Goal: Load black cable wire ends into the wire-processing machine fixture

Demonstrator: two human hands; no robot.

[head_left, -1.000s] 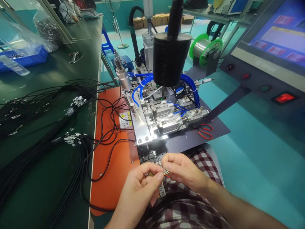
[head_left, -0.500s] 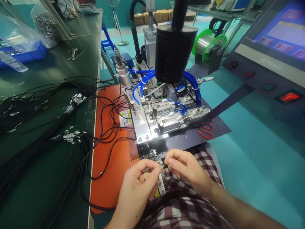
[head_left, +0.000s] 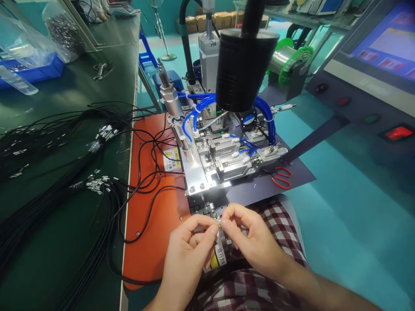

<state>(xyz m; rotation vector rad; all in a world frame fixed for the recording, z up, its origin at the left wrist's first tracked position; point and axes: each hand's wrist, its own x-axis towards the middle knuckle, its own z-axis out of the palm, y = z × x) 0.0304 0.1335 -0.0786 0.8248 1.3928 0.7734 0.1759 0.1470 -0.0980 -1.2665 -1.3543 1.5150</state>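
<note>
Close in front of my lap, my left hand (head_left: pixel 193 246) pinches thin coloured wires (head_left: pixel 219 223) between thumb and forefinger. My right hand (head_left: pixel 248 233) has its thumb and forefinger closed on the wire ends, almost touching the left fingertips. Only a sliver of the wires shows between the two pinches. Just beyond my hands stands a metal fixture machine (head_left: pixel 227 160) with blue air tubes. Several black cables (head_left: pixel 152 172) run from the table on the left over an orange plate (head_left: pixel 162 237) to the machine.
Bundles of black cables with metal ends (head_left: pixel 100 183) lie on the dark green table (head_left: pixel 113 77). Red-handled scissors (head_left: pixel 281 178) rest on the machine's base. A black nozzle (head_left: pixel 246 71) hangs overhead. A control panel (head_left: pixel 366 99) and a green wire spool (head_left: pixel 288 60) stand to the right.
My right hand has moved left and closed on the wire ends at my left fingertips. The red and green strands that showed before are now mostly covered. The view has shifted slightly.
</note>
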